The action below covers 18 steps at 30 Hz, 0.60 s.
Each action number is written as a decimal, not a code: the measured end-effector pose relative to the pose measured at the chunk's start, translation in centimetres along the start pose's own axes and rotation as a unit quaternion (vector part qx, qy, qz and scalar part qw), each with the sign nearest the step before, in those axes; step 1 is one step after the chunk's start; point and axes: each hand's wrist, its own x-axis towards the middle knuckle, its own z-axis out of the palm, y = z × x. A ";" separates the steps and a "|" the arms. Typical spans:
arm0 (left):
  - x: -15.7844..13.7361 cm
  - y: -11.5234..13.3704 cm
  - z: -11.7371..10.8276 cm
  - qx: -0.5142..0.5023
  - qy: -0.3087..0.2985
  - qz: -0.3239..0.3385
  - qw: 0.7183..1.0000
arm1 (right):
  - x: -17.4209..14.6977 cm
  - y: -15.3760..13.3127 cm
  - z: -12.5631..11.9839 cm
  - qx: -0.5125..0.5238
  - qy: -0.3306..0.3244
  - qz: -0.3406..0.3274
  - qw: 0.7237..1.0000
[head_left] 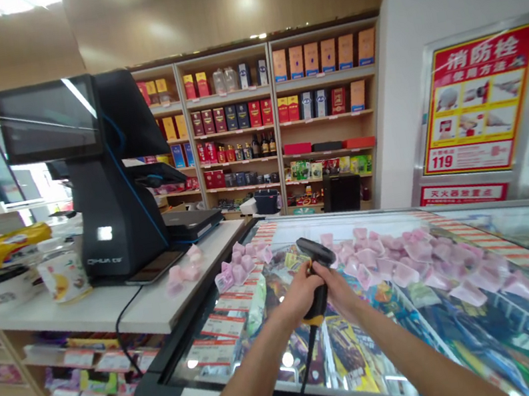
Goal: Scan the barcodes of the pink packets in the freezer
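Observation:
A black handheld barcode scanner [315, 252] with yellow trim is held up over the glass top of a chest freezer [172, 372]. My left hand [301, 292] is closed round its handle from the left, its thumb near the neck. From the right, my right hand [339, 288] grips the same handle, so part of it is hidden. The scanner's cable [305, 377] hangs down toward me. Many small pink translucent plastic pieces [418, 250] lie on the glass to the right of my hands. A smaller cluster of pink pieces [240, 266] sits to the left.
A dark checkout terminal [109, 210] stands on the white counter [161, 306] at left, beside a patterned paper cup [63, 275]. A few more pink pieces [185, 272] lie there. Coloured packages show through the freezer glass. Behind are shelves [232, 97] of boxes and bottles.

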 end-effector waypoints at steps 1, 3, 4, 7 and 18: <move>0.2 0.0 0.3 0.014 -0.003 0.014 1.000 | -0.3 -0.2 0.4 0.055 0.007 0.008 0.998; 0.6 -0.1 -0.5 0.054 0.012 0.035 0.998 | -0.8 -0.9 0.7 0.126 0.048 0.017 0.991; 0.9 -0.2 -1.7 0.080 0.035 0.040 0.995 | -1.1 -1.4 0.6 0.145 0.066 0.029 0.987; 1.6 -1.4 -7.4 0.170 0.165 0.020 0.971 | -1.9 -2.4 -0.4 0.154 0.080 0.082 0.981; 3.3 -6.3 -17.8 0.308 0.310 -0.100 0.894 | -2.5 -1.4 -0.7 0.127 0.063 0.126 0.982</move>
